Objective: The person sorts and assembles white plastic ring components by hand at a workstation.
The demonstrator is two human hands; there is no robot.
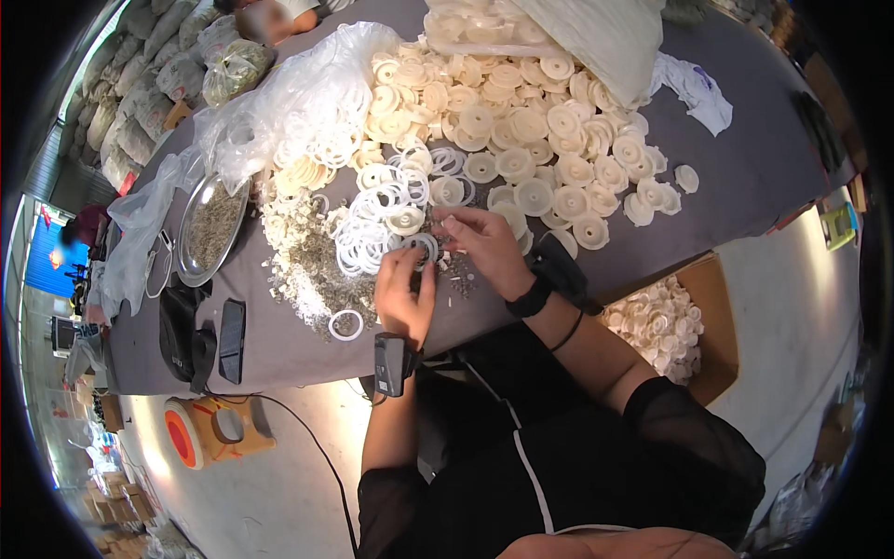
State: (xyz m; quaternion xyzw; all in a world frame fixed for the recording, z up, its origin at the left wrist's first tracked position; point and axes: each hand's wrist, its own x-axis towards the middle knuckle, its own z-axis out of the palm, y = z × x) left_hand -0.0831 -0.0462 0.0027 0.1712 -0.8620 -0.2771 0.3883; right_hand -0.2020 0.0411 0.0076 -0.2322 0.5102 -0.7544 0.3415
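Observation:
My left hand [406,296] is at the near edge of a pile of white plastic rings [368,233]. Its thumb and fingers close on a white ring [425,244]. Just to the right, my right hand [484,244] has its thumb and fingertips pinched together; whatever they hold is too small to make out. Cream round plastic discs [521,121] with raised centres are heaped beyond my hands. Small grey and white bits [312,265] lie left of the rings. One loose ring [345,325] rests nearer to me.
A metal tray [194,272] of small grains is at the left, with a phone [232,341] and black pouch [177,326] nearby. Clear plastic bags [279,93] lie beyond. A cardboard box [722,326] of cream parts stands below the table's right edge. Another person [270,20] is across the table.

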